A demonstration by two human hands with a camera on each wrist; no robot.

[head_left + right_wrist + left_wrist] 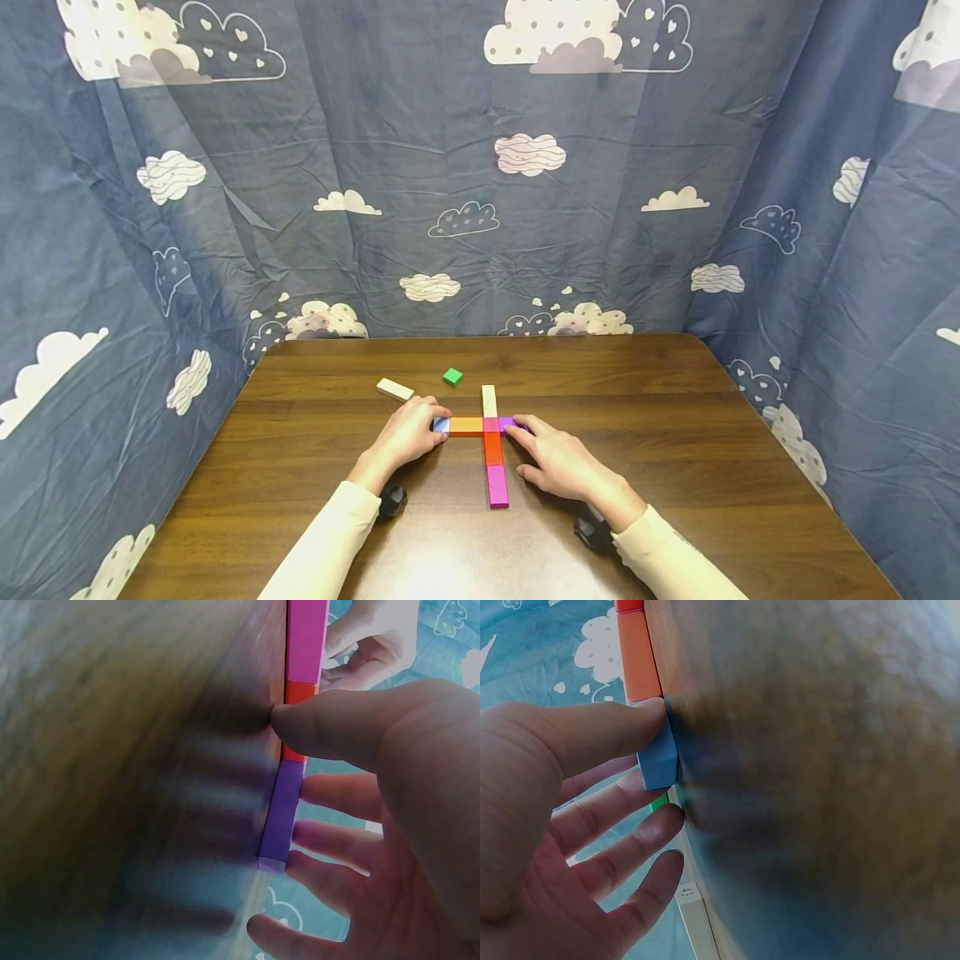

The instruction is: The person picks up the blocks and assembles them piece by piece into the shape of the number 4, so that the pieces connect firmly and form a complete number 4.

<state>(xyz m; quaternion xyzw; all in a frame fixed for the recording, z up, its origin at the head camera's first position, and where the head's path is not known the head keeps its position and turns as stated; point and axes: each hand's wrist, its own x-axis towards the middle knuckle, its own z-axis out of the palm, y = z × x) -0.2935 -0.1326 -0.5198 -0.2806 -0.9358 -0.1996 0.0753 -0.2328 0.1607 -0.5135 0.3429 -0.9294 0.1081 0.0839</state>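
Flat coloured blocks form a cross on the table. My left hand (408, 433) pinches a blue block (658, 756) at the cross's left end between thumb and index finger; its other fingers are spread. An orange block (467, 427) joins the blue one to a pink block (491, 425) at the centre. On the right, fingers of my right hand (558, 458) touch a purple block (282, 810), while the thumb stays apart from it, nearer me. A cream block (489, 400) extends away from the centre; a red block (492, 448) and a magenta block (497, 487) run toward me.
Beyond the left hand lies a loose cream block (394, 389). A small green block (452, 377) sits farther back, left of the cross. The brown wooden table (637, 375) ends at a dark blue curtain (420, 150) with cloud patterns behind and at both sides.
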